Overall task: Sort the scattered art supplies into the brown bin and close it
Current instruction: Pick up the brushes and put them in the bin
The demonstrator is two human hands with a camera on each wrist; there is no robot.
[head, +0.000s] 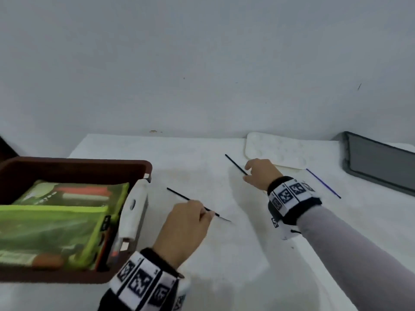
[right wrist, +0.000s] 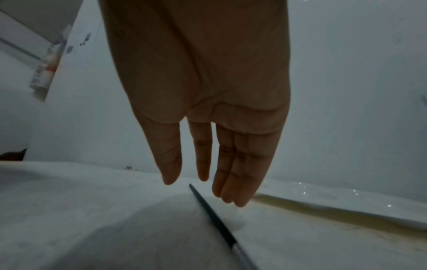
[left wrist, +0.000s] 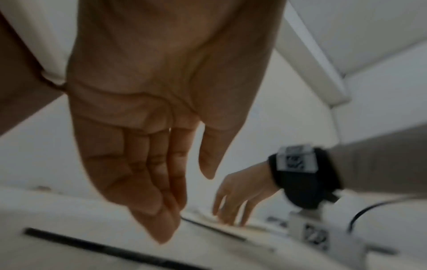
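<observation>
Three thin sticks lie on the white table. Left hand hovers over the near black brush, fingers straight and relaxed, holding nothing. Right hand hangs above the far black brush — fingers straight and apart, empty. A blue stick lies at the right hand's 3 o'clock, the white palette at 12. The brown bin sits at 9 o'clock, lid off, green pouches inside.
</observation>
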